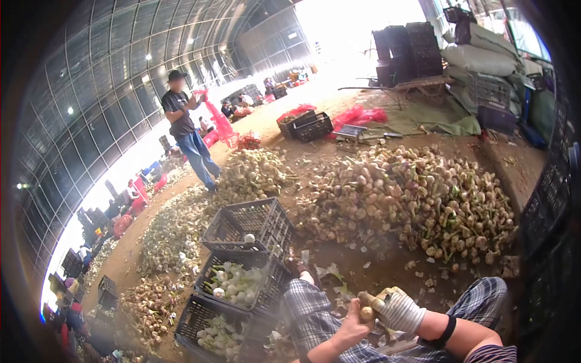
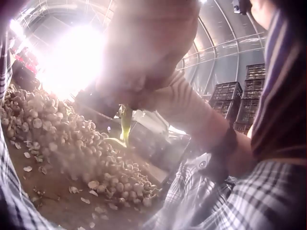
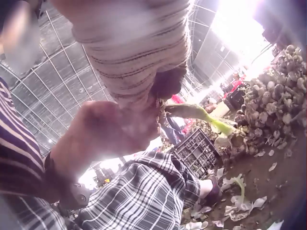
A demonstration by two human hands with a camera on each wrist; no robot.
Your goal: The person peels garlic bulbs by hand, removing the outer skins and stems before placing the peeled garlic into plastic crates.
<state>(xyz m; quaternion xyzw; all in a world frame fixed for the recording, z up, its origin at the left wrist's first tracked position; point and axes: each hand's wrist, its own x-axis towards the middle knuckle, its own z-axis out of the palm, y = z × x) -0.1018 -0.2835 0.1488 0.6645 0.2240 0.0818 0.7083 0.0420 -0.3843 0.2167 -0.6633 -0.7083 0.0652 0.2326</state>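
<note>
In front of my lap, my bare left hand [image 1: 352, 327] and my gloved right hand [image 1: 400, 310] meet around one garlic bulb [image 1: 367, 313]. The left fingers and thumb grip the bulb from one side. On the other side, the right hand holds it in curled fingers, in a striped white glove with dirty fingertips. A green garlic stalk [image 3: 211, 119] sticks out past the hands in the right wrist view, and its lower end is hidden by the fingers. The left wrist view shows the same stalk [image 2: 125, 127] hanging below the blurred hands.
A large heap of garlic [image 1: 411, 199] lies ahead. Black crates [image 1: 242, 227] stand at my left, two with trimmed white bulbs [image 1: 233, 284]. Peelings [image 3: 244, 206] litter the ground by my foot. A standing person [image 1: 187, 127] holds red netting [image 1: 218, 121] farther off.
</note>
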